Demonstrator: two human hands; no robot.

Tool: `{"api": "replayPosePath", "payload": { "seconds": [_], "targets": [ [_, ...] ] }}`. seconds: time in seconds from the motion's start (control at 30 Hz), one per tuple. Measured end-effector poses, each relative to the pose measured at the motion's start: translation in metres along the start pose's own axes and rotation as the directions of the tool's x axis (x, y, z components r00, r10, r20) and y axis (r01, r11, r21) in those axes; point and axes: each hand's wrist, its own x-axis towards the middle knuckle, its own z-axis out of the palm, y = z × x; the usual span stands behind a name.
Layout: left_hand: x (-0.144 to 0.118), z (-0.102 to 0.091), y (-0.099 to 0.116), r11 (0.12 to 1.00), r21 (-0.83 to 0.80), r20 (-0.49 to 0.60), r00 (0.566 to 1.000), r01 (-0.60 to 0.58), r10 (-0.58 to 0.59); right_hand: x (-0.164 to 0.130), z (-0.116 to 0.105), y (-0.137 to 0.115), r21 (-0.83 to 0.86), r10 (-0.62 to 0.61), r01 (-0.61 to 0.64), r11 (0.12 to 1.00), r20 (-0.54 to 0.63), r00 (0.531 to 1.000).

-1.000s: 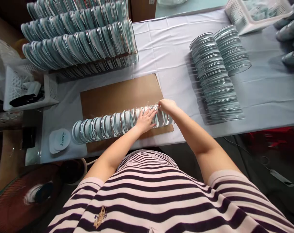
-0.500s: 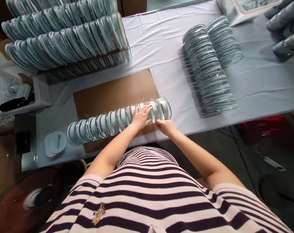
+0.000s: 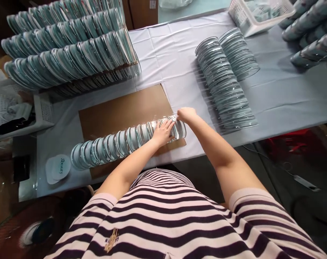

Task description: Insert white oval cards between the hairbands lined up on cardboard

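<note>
Pale cloth-covered table fills most of the view, with a cardboard sheet lying on it in front of the wearer. Striped shirt takes up the near side, below the cardboard. Packed rows of greenish round discs stand behind the cardboard, off to its left; three rows visible, clear casing at their right end. Fan, dim, sits low, left of and nearer than the cardboard. Cardboard sheet itself: brown, set at a slant, its near part mostly covered.

Long row of discs lies across the near half of the cardboard, left end sticking out past the left edge, right end slightly past the right edge. Longer clear stack lies right of the cardboard, well apart; shorter clear stack lies beside it, farther out. Perforated white basket is left of the cardboard, dark item inside. White round-cornered cards, overlapping, lettering on top, lie left of the cardboard's near corner.

Left hand: fingers spread, laid on the row over the cardboard's right part. Right hand: fingers drawn together at the row's far upper side, just past the cardboard's right edge; cannot tell whether they grip anything.
</note>
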Motion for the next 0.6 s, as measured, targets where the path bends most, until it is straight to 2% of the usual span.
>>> {"api": "replayPosePath", "payload": {
  "seconds": [0.07,0.17,0.27,0.33,0.43,0.5,0.6],
  "targets": [
    [0.004,0.002,0.002,1.000,0.008,0.018,1.000,0.002,-0.003,0.027,-0.020,-0.014,-0.044,-0.056,0.062,0.997,0.127,0.990],
    [0.005,0.003,0.000,1.000,0.028,0.035,0.999,0.004,-0.005,0.047,-0.030,-0.038,-0.123,-0.146,0.171,0.978,0.189,0.971],
    [0.005,0.005,-0.002,0.999,0.037,0.031,1.000,0.005,-0.006,0.039,-0.028,-0.041,-0.208,-0.254,0.290,0.934,0.184,0.950],
    [0.005,0.006,-0.002,1.000,0.024,0.016,1.000,0.009,-0.009,0.021,-0.019,-0.029,-0.205,-0.326,0.343,0.917,0.111,0.939],
    [0.004,0.006,0.000,1.000,-0.006,0.003,1.000,0.016,-0.016,-0.022,0.018,-0.005,-0.146,-0.353,0.336,0.931,-0.110,0.929],
    [0.002,0.004,0.001,1.000,-0.021,0.002,1.000,0.013,-0.012,-0.051,0.058,0.005,-0.052,-0.273,0.268,0.962,-0.219,0.937],
    [0.005,0.003,0.002,0.999,-0.042,0.010,1.000,0.013,-0.012,-0.078,0.121,0.007,0.120,-0.105,0.140,0.983,-0.259,0.960]
  ]
}}
